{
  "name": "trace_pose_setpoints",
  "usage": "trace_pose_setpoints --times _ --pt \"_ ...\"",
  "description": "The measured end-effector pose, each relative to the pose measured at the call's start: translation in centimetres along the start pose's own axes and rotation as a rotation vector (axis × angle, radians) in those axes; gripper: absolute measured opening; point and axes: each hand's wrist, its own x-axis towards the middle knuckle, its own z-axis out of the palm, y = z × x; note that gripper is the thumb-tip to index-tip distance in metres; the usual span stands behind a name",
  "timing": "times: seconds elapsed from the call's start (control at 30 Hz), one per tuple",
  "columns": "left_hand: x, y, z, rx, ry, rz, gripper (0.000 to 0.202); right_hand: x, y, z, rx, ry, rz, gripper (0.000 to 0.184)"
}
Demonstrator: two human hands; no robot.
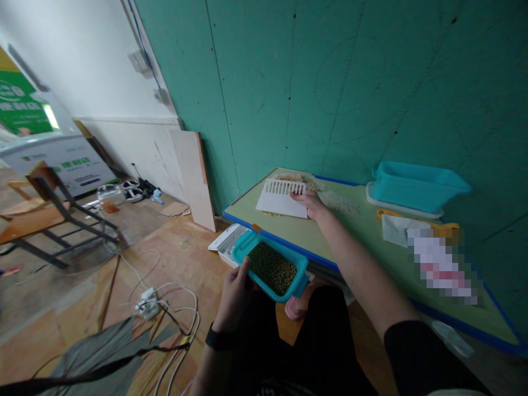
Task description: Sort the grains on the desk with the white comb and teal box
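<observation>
My left hand (234,294) grips the near left side of a turquoise plastic box (302,269), its thumb over the rim. The box is held below the table's front edge. Inside lie small dark green beans (268,264), with tan ones mixed in at the right end. My right hand (312,204) is closed on the right edge of a white slotted plastic plate (280,202), held over the table (297,236) with its slots toward the wall. Tan beans (295,178) lie behind the plate, and a few show at its near edge. Pale grains (339,203) are spread right of my hand.
A second turquoise box (416,187) stands on a white lid at the table's back right, beside a cloth (396,230) and a blurred-out item. A green wall (330,82) rises behind. On the floor, left, are a power strip (147,303), cables and a chair (58,209).
</observation>
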Motion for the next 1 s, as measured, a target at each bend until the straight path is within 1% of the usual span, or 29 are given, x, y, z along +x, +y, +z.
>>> trace_pose_setpoints --times 0.13,0.23,0.4,0.57,0.7,1.0 --pt "0.05 -0.02 0.02 -0.021 -0.01 -0.018 0.058 -0.16 -0.13 -0.01 -0.002 -0.018 0.026 0.042" --pt "0.15 -0.17 -0.09 -0.013 -0.008 -0.007 0.058 -0.16 -0.18 0.07 0.001 -0.02 0.014 0.041" --pt "0.35 -0.47 -0.37 -0.018 -0.027 -0.016 0.058 -0.06 -0.04 0.23 0.031 0.021 0.007 0.039" --pt "0.72 -0.72 -0.58 -0.017 -0.02 -0.015 0.06 -0.04 0.1 0.12 0.014 -0.026 0.06 0.036" --pt "0.83 -0.73 -0.57 -0.021 -0.014 -0.016 0.06 -0.08 0.05 0.02 0.032 -0.029 0.064 0.037" --pt "0.71 -0.66 -0.46 0.006 -0.015 -0.01 0.066 -0.46 0.12 0.38 0.034 -0.104 0.051 0.041"
